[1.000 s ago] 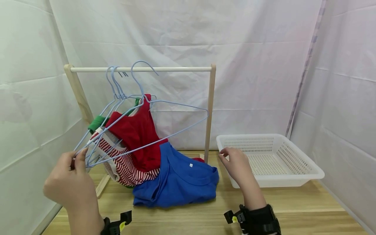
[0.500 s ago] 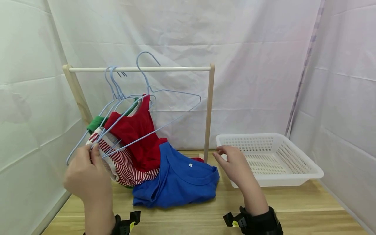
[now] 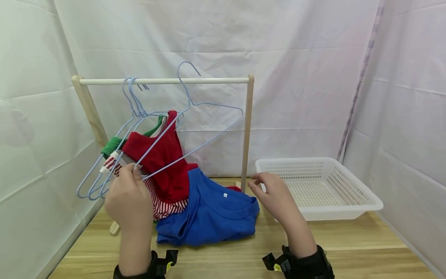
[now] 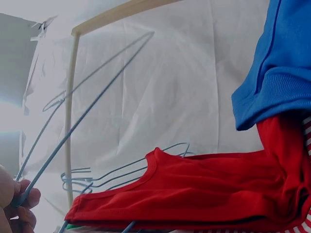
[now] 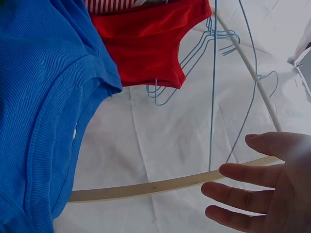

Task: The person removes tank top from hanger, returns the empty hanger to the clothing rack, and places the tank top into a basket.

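My left hand point(image 3: 129, 195) pinches one lower corner of a bare light-blue wire hanger point(image 3: 189, 101). The hanger slants up to the right; its hook rises above the rack's white rail point(image 3: 216, 81), the tip just over it. A red sleeveless top point(image 3: 167, 155) is on hangers behind, along with a red-and-white striped garment point(image 3: 167, 207) and something green point(image 3: 111, 146). On the table, a blue ribbed garment point(image 3: 223, 221) lies bunched below the rack. My right hand point(image 3: 273, 193) hovers by the basket's left side, holding nothing; its fingers look spread in the right wrist view.
A white plastic basket point(image 3: 343, 215) stands on the wooden table point(image 3: 366, 248) at the right. The rack's right wooden post point(image 3: 248, 135) rises between the clothes and the basket. White cloth walls point(image 3: 313, 97) close off the back and sides.
My left hand has moved right, bringing the hanger with it; its hook has risen and shifted right along the rail. The right hand has drifted slightly left.
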Available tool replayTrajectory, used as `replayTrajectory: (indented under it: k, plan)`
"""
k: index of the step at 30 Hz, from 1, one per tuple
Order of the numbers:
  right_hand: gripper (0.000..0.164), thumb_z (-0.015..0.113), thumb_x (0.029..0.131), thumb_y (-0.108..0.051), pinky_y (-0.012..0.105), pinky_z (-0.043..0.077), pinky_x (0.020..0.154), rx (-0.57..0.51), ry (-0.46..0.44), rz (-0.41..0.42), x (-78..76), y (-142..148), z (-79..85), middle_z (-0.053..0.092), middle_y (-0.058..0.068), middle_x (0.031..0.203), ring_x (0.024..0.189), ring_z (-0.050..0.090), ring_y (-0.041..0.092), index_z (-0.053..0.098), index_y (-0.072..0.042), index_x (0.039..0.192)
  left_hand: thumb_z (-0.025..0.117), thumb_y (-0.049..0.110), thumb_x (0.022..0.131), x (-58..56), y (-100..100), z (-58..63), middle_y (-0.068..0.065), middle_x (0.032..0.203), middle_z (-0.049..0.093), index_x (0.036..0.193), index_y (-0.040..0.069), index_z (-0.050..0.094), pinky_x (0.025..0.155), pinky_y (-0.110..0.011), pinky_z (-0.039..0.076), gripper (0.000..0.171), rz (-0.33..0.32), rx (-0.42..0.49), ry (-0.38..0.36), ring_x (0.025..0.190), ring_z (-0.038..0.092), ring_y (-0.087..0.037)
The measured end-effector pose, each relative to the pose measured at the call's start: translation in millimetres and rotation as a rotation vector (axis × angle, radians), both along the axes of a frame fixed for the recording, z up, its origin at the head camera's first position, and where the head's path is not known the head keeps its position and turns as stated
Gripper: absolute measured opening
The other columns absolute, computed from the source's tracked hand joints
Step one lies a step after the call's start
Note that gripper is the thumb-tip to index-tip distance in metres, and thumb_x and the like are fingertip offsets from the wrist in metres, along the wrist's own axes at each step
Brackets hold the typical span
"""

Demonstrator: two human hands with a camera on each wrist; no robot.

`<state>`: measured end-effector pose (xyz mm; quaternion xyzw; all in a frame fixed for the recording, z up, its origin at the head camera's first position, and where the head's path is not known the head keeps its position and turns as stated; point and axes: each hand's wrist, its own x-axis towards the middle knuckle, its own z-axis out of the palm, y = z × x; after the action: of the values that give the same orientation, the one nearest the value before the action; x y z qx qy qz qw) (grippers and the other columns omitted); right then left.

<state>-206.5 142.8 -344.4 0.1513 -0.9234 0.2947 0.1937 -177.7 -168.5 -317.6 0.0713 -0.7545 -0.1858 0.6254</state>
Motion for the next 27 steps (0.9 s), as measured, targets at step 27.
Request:
replayTrajectory:
  k: [27]
  plan:
    - [0.033, 0.061, 0.097, -0.032, 0.045, 0.049, 0.081, 0.010, -0.020, 0.019, 1.6, -5, 0.5, 0.067, 0.004, 0.101, 0.101, 0.056, 0.027, 0.066, -0.009, 0.121, 0.050, 0.013, 0.102, -10.1, 7, -6.1, -0.018, 0.075, 0.066, 0.100, -0.003, 0.064, 0.055, -0.048, 0.042, 0.021, -0.152, -0.046, -0.126, 0.061, 0.058, -0.037]
